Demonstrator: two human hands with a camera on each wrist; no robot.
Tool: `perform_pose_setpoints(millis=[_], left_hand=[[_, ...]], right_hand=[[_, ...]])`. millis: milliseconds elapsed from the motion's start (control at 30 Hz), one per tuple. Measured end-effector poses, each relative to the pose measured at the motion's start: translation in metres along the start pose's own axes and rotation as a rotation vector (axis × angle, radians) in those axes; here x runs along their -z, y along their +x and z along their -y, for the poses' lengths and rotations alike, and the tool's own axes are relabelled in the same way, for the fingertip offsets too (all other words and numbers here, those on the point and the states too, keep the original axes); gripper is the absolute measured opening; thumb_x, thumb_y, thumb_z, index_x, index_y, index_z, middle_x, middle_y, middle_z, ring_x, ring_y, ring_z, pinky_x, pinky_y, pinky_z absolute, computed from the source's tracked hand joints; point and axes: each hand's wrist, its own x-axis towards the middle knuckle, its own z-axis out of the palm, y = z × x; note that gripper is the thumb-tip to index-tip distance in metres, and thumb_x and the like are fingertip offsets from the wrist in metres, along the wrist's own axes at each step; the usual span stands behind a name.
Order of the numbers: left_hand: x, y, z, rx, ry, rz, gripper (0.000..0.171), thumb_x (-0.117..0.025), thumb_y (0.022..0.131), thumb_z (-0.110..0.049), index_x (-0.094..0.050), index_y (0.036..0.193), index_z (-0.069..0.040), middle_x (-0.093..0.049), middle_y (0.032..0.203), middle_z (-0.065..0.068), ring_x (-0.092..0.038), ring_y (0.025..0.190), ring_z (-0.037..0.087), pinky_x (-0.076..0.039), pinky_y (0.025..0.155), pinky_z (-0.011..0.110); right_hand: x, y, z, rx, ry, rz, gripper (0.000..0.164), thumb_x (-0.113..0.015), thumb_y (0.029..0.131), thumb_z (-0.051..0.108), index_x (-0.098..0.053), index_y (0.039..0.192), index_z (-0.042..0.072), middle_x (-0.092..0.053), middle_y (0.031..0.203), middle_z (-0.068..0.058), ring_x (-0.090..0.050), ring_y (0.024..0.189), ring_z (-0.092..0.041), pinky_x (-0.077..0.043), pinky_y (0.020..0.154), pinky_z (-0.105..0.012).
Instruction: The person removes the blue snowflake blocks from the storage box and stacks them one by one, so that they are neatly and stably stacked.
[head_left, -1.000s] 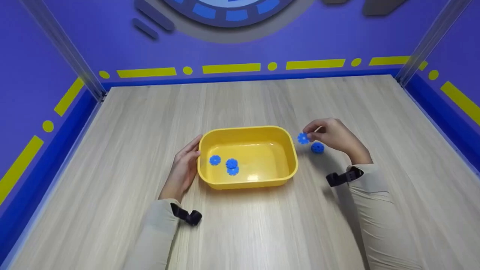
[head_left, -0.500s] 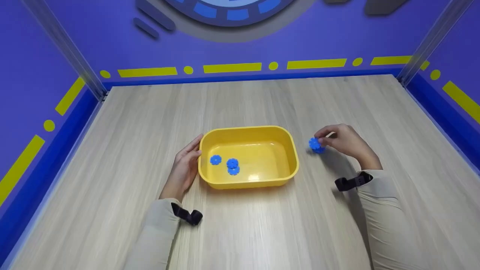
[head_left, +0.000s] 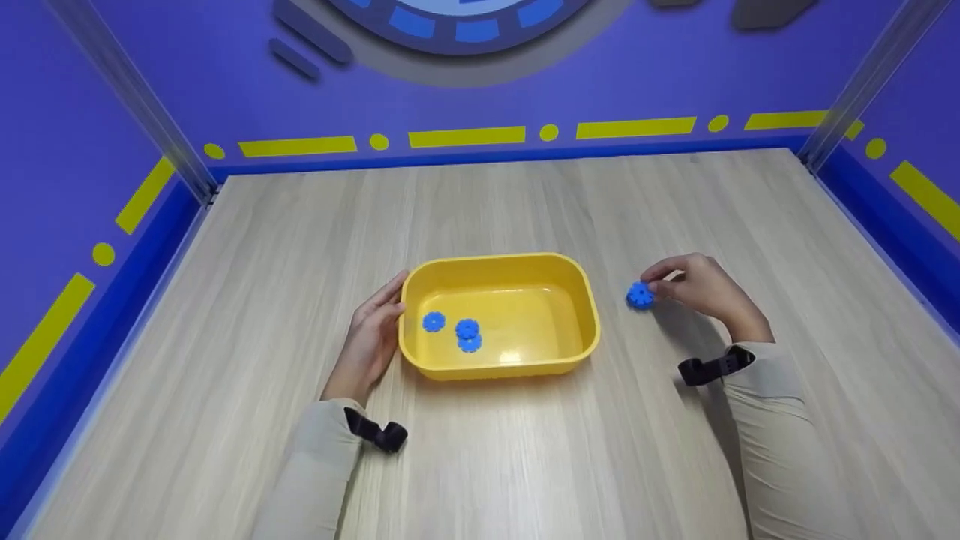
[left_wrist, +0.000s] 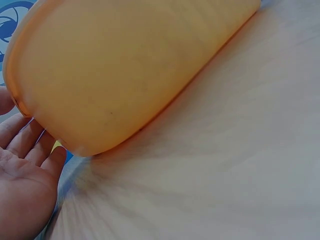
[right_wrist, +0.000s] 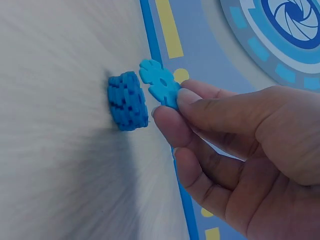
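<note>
My right hand [head_left: 701, 289] pinches a blue notched, flower-shaped plastic disc [right_wrist: 160, 84] by its edge, between thumb and fingertips. The disc is tilted just over a short stack of similar blue discs [right_wrist: 128, 101] on the table; a small gap shows between them in the right wrist view. From above, the held disc [head_left: 640, 292] covers most of the stack. My left hand [head_left: 367, 337] holds the left end of a yellow plastic tub [head_left: 499, 370], thumb at the rim and fingers along the outer wall. Inside the tub lie a single disc [head_left: 433, 322] and two overlapping discs [head_left: 468, 330].
The wood-grain table [head_left: 315, 225] is walled by blue-purple panels [head_left: 480, 105] with yellow markings at the back and both sides. Black wrist cameras are strapped over both sleeves [head_left: 765, 420]. Bare tabletop separates the tub from the stack.
My right hand has moved right and slightly nearer with its disc, from beside the stack to over it. The left hand and tub have stayed in place.
</note>
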Motion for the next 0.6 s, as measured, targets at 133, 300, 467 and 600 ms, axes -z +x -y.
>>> perform_pose_setpoints(millis=[133, 300, 467, 600], left_hand=[[0.0002, 0.0004, 0.0, 0.0, 0.004, 0.001, 0.057, -0.043, 0.092, 0.005, -0.033, 0.148, -0.001, -0.029, 0.157, 0.01, -0.028, 0.145, 0.018, -0.029, 0.116, 0.031], [0.0005, 0.0006, 0.0002, 0.003, 0.008, 0.002, 0.057, -0.043, 0.092, 0.005, -0.034, 0.148, -0.002, -0.029, 0.157, 0.009, -0.028, 0.145, 0.018, -0.029, 0.116, 0.031], [0.001, 0.0008, 0.0002, 0.002, 0.015, 0.012, 0.057, -0.043, 0.092, 0.004, -0.033, 0.148, -0.002, -0.027, 0.158, 0.009, -0.028, 0.145, 0.018, -0.029, 0.116, 0.032], [0.0012, 0.001, 0.0004, 0.008, 0.017, 0.009, 0.057, -0.044, 0.092, 0.003, -0.036, 0.148, -0.003, -0.029, 0.157, 0.007, -0.03, 0.144, 0.017, -0.033, 0.113, 0.03]], right_hand=[[-0.0004, 0.0013, -0.0019, -0.006, -0.015, 0.0, 0.02, -0.059, 0.091, 0.006, -0.071, 0.107, 0.001, -0.068, 0.109, -0.019, -0.064, 0.093, -0.028, -0.054, 0.078, -0.033], [-0.002, 0.0018, -0.0031, -0.026, -0.014, -0.002, 0.021, -0.059, 0.092, 0.007, -0.071, 0.108, 0.0, -0.067, 0.11, -0.02, -0.062, 0.1, -0.03, -0.053, 0.086, -0.043], [-0.0036, 0.0024, -0.0048, -0.028, -0.019, -0.014, 0.021, -0.06, 0.092, 0.008, -0.071, 0.108, 0.001, -0.068, 0.109, -0.02, -0.063, 0.097, -0.029, -0.053, 0.084, -0.04], [-0.0046, 0.0029, -0.0068, -0.022, -0.037, -0.03, 0.021, -0.06, 0.091, 0.009, -0.072, 0.107, 0.001, -0.069, 0.108, -0.02, -0.064, 0.094, -0.028, -0.054, 0.081, -0.039]])
